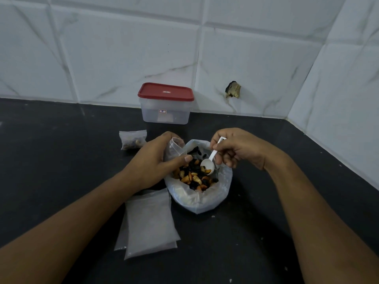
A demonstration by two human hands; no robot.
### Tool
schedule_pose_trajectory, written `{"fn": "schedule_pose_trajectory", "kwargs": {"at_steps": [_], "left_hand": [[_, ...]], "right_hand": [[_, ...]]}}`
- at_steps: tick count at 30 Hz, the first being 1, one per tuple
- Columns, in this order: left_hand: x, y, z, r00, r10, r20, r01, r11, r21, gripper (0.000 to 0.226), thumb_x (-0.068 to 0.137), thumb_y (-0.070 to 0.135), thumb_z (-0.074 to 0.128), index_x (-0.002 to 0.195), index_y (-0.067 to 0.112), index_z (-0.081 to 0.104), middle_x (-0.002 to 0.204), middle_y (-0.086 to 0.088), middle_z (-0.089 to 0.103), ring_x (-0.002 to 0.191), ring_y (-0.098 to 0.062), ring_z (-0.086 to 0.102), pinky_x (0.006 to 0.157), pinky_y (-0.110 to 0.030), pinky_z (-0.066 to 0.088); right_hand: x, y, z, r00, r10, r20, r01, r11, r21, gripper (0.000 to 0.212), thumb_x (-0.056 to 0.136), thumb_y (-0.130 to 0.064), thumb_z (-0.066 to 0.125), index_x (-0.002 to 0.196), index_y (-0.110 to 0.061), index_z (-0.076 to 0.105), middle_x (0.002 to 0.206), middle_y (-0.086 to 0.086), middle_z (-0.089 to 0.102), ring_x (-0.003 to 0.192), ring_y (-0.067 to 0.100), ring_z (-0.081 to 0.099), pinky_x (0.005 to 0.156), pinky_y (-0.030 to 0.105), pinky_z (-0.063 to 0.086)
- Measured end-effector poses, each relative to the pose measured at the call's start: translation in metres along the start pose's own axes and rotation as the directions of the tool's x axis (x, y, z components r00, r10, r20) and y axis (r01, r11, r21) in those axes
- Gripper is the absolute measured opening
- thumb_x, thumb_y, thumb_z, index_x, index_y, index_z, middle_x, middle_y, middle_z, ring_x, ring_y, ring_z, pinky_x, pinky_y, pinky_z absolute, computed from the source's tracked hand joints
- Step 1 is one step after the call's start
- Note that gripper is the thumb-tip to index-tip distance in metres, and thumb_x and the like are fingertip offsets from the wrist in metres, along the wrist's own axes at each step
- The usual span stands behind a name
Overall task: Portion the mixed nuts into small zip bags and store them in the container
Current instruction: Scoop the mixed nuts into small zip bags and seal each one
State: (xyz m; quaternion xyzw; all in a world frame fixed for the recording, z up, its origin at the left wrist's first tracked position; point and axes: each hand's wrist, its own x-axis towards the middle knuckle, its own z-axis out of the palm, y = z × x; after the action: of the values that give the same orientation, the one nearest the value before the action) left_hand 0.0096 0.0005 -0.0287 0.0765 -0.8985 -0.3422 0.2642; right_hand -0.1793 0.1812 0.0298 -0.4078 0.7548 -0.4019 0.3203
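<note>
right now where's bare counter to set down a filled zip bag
Bare counter: right of the nut bag toward the side wall, and left of the filled bag. Crowded at the nut bag: left hand, right hand, empty bags.

Both bare forearms reach forward from the lower corners and converge at centre. Left hand [152, 162], palm turned inward, curls fingers and thumb round a small zip bag [174, 147]. Right hand [238, 148], knuckles up, pinches a white spoon [212, 158] by its handle, wrist bent inward.
</note>
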Motion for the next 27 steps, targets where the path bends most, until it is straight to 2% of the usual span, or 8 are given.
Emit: {"fn": "schedule_pose_trajectory", "kwargs": {"at_steps": [5,9,13,16,21,27], "left_hand": [[0.000,0.000,0.001,1.000,0.007,-0.007,-0.008,1.000,-0.011,0.056,0.083,0.070,0.063,0.122,0.031,0.058,0.108,0.016,0.066,0.099,-0.001,0.065,0.083,-0.032,0.059],[0.001,0.000,0.001,1.000,-0.003,0.005,0.003,1.000,-0.026,0.050,0.084,0.061,0.064,0.123,0.029,0.058,0.108,0.014,0.067,0.099,-0.001,0.065,0.084,-0.032,0.059],[0.000,0.002,0.000,1.000,-0.004,0.000,0.004,1.000,-0.031,0.050,0.083,0.061,0.063,0.122,0.030,0.058,0.108,0.016,0.066,0.100,0.001,0.063,0.083,-0.025,0.057],[0.000,0.002,0.001,1.000,-0.008,-0.005,0.008,0.999,-0.032,0.042,0.088,0.051,0.069,0.123,0.029,0.058,0.107,0.016,0.067,0.100,0.000,0.064,0.084,-0.027,0.057],[-0.001,0.002,0.000,1.000,0.000,-0.019,-0.001,0.999,-0.039,0.038,0.090,0.045,0.071,0.121,0.027,0.059,0.107,0.013,0.068,0.100,-0.002,0.064,0.084,-0.031,0.057],[0.001,0.002,0.001,1.000,0.008,-0.016,-0.009,0.999,-0.034,0.039,0.089,0.047,0.071,0.121,0.028,0.059,0.107,0.014,0.067,0.100,-0.001,0.064,0.081,-0.021,0.054]], "right_hand": [[0.000,-0.003,0.001,0.999,0.034,-0.030,-0.034,0.999,-0.012,0.016,0.101,-0.002,0.052,0.101,-0.010,0.066,0.073,0.016,0.072,0.050,0.018,0.060,0.047,0.026,0.048],[0.000,-0.007,0.007,0.999,0.011,-0.041,-0.013,0.998,-0.059,0.015,0.101,-0.003,0.052,0.102,-0.011,0.065,0.076,0.015,0.074,0.052,0.017,0.061,0.047,0.026,0.048],[-0.004,-0.012,0.006,0.998,-0.033,-0.061,0.025,0.991,-0.131,0.016,0.100,-0.004,0.052,0.100,-0.012,0.065,0.080,0.018,0.076,0.054,0.018,0.063,0.048,0.027,0.047],[-0.004,-0.013,0.008,0.997,-0.046,-0.059,0.034,0.982,-0.186,0.015,0.102,-0.006,0.053,0.100,-0.015,0.065,0.081,0.015,0.077,0.057,0.019,0.065,0.049,0.028,0.048],[-0.010,-0.017,0.007,0.987,-0.122,-0.102,0.086,0.948,-0.307,0.012,0.104,-0.013,0.056,0.100,-0.019,0.065,0.082,0.007,0.078,0.061,0.016,0.069,0.055,0.030,0.051],[-0.011,-0.018,0.012,0.976,-0.187,-0.115,0.128,0.909,-0.396,0.013,0.105,-0.017,0.057,0.099,-0.026,0.064,0.083,0.001,0.078,0.064,0.015,0.073,0.057,0.029,0.053]]}}
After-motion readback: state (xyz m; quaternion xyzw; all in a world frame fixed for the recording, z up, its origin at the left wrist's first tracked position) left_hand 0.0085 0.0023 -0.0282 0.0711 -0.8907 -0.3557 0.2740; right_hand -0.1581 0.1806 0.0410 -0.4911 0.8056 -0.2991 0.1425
